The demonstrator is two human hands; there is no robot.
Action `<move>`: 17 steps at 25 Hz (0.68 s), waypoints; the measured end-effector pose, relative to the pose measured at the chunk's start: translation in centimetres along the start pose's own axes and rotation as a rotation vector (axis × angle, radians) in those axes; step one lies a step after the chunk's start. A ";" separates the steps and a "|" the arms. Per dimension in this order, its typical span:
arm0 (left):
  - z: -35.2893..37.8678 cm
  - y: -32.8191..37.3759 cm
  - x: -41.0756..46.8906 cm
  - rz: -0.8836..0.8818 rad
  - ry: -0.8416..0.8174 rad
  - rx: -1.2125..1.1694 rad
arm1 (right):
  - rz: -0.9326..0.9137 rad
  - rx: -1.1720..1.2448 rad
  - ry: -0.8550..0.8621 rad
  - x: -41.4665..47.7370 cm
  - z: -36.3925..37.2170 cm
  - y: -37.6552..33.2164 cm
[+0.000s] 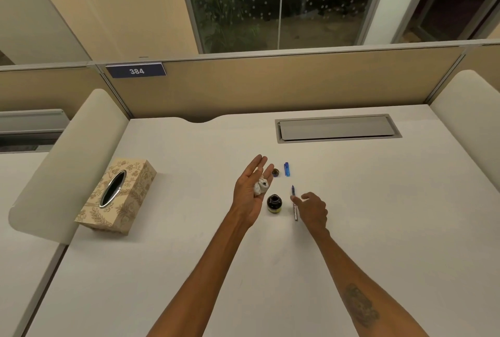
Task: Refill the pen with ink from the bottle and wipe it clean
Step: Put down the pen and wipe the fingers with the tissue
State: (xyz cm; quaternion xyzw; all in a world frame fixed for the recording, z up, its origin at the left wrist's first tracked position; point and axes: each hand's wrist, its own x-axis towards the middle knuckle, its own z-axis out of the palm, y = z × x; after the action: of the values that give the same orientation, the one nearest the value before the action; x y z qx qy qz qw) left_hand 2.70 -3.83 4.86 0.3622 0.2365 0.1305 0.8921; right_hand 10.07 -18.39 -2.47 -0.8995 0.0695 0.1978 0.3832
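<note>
My left hand (pixel 250 196) is raised palm up with fingers stretched out, and a crumpled, ink-stained white tissue (pixel 261 187) lies in the palm. Just right of that hand, the dark ink bottle (pixel 274 202) stands uncapped on the white desk. The pen (pixel 293 202) lies on the desk right of the bottle, blue end pointing away from me. My right hand (pixel 311 208) hovers over it with loosely curled fingers. The index tip touches the pen and the thumb is apart from it. The bottle's cap (pixel 276 172) and the pen's blue cap (pixel 287 169) lie behind the bottle.
A patterned tissue box (pixel 117 197) sits at the left of the desk (pixel 189 242). A grey cable hatch (pixel 336 128) is set into the desk at the back right. Beige partition panels close off the back and both sides.
</note>
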 end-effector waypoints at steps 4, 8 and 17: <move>0.7 0.2 0.1 0.012 -0.030 -0.042 | -0.350 0.398 -0.023 -2.3 -2.2 -3.5; 1.7 0.6 0.2 0.057 -0.002 -0.018 | -0.767 0.461 -0.257 -5.3 -2.7 -5.3; 3.5 0.6 -1.2 0.051 0.002 -0.172 | -0.949 0.463 -0.083 -5.9 -2.2 -6.5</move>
State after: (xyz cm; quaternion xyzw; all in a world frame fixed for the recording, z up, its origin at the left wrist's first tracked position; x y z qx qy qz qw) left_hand 3.44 -5.94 7.88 0.2900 0.2159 0.1736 0.9160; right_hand 7.17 -15.57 5.56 -0.7153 -0.3188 0.0173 0.6216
